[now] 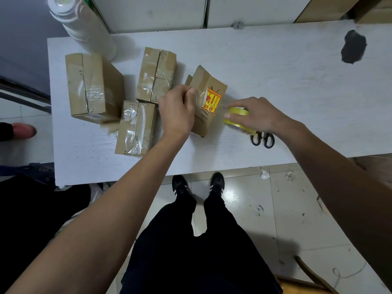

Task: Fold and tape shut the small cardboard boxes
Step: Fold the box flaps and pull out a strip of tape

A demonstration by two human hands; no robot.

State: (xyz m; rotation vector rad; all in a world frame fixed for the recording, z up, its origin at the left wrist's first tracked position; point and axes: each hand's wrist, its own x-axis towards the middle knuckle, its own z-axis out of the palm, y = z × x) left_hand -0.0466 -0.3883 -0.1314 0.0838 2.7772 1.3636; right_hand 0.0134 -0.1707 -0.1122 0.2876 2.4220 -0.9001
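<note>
Legs in black trousers [191, 240] and two black shoes [216, 183] sit closest, standing at the near edge of the white table [297, 85]. Box count: four cardboard boxes on the table. Active one is the box with the red-yellow sticker [209, 102], mid-table, tilted on edge, handwriting on its near face. Left hand [177, 111] is on its left side, fingers curled, pinching the free end of a clear tape strip [201, 98] that runs across the sticker face. Right hand [252, 115] grips one yellow tape roll [235, 118] just right of that box, fingers wrapped over the roll. One pair of black-handled scissors [263, 139] lies on the table touching the roll's near side, partly under the right wrist. Three taped boxes to the left: large box [91, 88] far left, rear box [156, 75] just behind the left hand, front box [135, 128] beside the left forearm. One white cylinder [82, 26] at the table's back-left corner, one dark patch [353, 46] on the tabletop back right.
</note>
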